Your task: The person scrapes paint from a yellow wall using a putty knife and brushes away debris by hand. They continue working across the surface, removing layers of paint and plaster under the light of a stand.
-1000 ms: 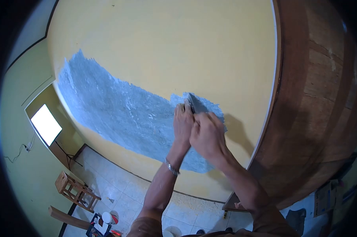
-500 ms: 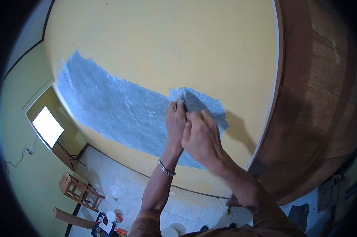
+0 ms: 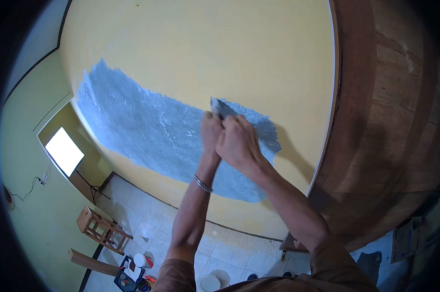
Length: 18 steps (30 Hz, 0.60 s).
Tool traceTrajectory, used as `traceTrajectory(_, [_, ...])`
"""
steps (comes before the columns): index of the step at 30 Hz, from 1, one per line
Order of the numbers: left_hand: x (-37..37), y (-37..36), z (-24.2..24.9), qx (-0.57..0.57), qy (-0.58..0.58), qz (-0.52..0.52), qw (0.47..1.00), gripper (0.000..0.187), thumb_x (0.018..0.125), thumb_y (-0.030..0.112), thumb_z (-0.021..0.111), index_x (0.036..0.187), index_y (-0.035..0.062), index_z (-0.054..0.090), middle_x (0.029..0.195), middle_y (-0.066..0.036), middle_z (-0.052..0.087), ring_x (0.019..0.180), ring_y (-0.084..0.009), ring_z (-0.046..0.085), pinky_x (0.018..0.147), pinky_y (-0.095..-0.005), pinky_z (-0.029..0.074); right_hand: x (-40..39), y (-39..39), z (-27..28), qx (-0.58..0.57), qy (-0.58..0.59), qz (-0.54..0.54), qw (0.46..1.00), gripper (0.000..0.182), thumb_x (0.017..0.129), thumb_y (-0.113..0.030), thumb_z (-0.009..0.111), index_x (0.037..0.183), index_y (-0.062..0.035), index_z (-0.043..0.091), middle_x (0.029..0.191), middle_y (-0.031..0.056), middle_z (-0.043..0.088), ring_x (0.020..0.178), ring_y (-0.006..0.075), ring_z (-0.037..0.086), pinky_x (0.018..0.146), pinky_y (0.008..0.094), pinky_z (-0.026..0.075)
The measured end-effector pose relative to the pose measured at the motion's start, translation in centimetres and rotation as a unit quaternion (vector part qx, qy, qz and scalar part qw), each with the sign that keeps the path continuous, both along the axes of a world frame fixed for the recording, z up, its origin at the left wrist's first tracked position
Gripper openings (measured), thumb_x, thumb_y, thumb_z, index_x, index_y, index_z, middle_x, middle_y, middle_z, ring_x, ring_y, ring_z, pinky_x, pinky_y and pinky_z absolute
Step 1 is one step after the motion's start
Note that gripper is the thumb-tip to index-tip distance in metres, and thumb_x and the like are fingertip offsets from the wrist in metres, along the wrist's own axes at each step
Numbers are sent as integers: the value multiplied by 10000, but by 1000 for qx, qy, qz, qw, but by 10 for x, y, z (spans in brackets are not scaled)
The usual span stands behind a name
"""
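A scraper (image 3: 222,108) with a flat metal blade rests against the yellow wall (image 3: 259,48), its tip at the upper edge of a rough blue-grey patch (image 3: 147,126). My left hand (image 3: 211,132), with a chain bracelet on the wrist, is closed around it. Pressed beside it, my right hand (image 3: 238,142) is closed on the same tool. The handle is hidden by my fingers.
Brown wood panelling (image 3: 404,112) borders the wall at right. At lower left stand a wooden stool (image 3: 103,228), a lit lamp panel (image 3: 64,153) and a tool tray (image 3: 125,280). A white bucket (image 3: 210,282) and pale debris (image 3: 244,241) are on the tiled floor.
Both hands and the scraper have moved slightly up the wall, and more of the blade shows. The whole view has shifted a little.
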State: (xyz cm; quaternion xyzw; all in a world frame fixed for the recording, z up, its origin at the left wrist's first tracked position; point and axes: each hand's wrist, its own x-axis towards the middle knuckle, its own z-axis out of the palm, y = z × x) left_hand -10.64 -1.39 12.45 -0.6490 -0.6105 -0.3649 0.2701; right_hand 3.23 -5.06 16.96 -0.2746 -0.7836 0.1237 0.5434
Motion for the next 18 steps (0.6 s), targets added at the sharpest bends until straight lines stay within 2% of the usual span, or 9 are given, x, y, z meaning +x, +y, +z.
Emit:
traceTrajectory(3, [10, 7, 6, 87, -37, -35, 995, 531, 852, 208, 607, 1255, -127, 523, 1013, -251, 572, 963, -412, 547, 805, -479, 474, 22, -15, -17, -13, 55, 16, 998, 68, 800, -29, 563, 817, 33, 581, 837, 261, 603, 821, 420, 600, 742, 507, 506])
traceTrajectory(5, [-13, 33, 9, 126, -22, 23, 991, 526, 854, 213, 608, 1231, -143, 518, 1007, -253, 572, 971, -421, 542, 815, -474, 468, -8, 12, -1, -8, 42, 4, 999, 66, 812, -30, 571, 840, 27, 588, 856, 255, 610, 839, 409, 610, 745, 514, 510])
traceTrajectory(6, [-29, 26, 28, -44, -36, 69, 996, 548, 851, 217, 610, 1238, -154, 498, 1048, -265, 556, 992, -424, 530, 851, -467, 461, -21, 24, 11, -1, 25, 11, 1000, 71, 818, -39, 588, 852, 24, 591, 860, 249, 615, 849, 406, 614, 751, 515, 510])
traceTrajectory(9, [-25, 8, 35, -1, -22, 85, 996, 581, 837, 196, 618, 1283, -148, 476, 1083, -270, 540, 1010, -412, 521, 870, -462, 452, -21, 20, -1, -7, 23, 19, 1000, 84, 825, -43, 613, 877, 21, 597, 875, 235, 625, 857, 402, 619, 764, 512, 510])
traceTrajectory(10, [-16, 6, 26, -2, -19, 79, 997, 581, 837, 196, 618, 1283, -148, 476, 1083, -270, 540, 1010, -412, 521, 870, -462, 452, -18, 16, -9, -8, 38, 28, 999, 90, 825, -39, 620, 889, 21, 600, 884, 227, 630, 856, 402, 621, 770, 508, 510])
traceTrajectory(12, [9, -6, -7, 71, -42, 38, 996, 638, 828, 175, 620, 1355, -136, 436, 1107, -265, 536, 1034, -406, 517, 888, -461, 449, 9, 9, -43, -10, 69, 69, 995, 154, 839, -57, 587, 970, 24, 604, 955, 236, 622, 836, 409, 635, 743, 494, 526])
traceTrajectory(14, [42, -14, -35, 56, -29, 12, 998, 717, 815, 101, 603, 1454, -100, 345, 1187, -273, 518, 1103, -416, 509, 943, -451, 455, 48, -10, -65, -13, 137, 48, 989, 153, 822, -4, 624, 973, 20, 628, 899, 204, 639, 842, 391, 632, 760, 458, 517])
traceTrajectory(15, [69, -20, -43, 29, -57, 5, 998, 728, 815, 80, 594, 1467, -97, 323, 1230, -284, 495, 1132, -418, 498, 964, -446, 457, 65, -14, -76, -16, 131, 28, 991, 164, 818, 0, 633, 981, 21, 635, 901, 204, 643, 846, 381, 638, 762, 444, 520])
traceTrajectory(18, [124, -26, -56, 13, -46, -37, 998, 729, 829, 87, 584, 1468, -118, 299, 1259, -295, 483, 1168, -420, 479, 994, -461, 444, 114, -25, -89, -60, 130, -6, 990, 162, 822, 18, 641, 982, 40, 647, 913, 200, 661, 851, 343, 678, 748, 396, 544])
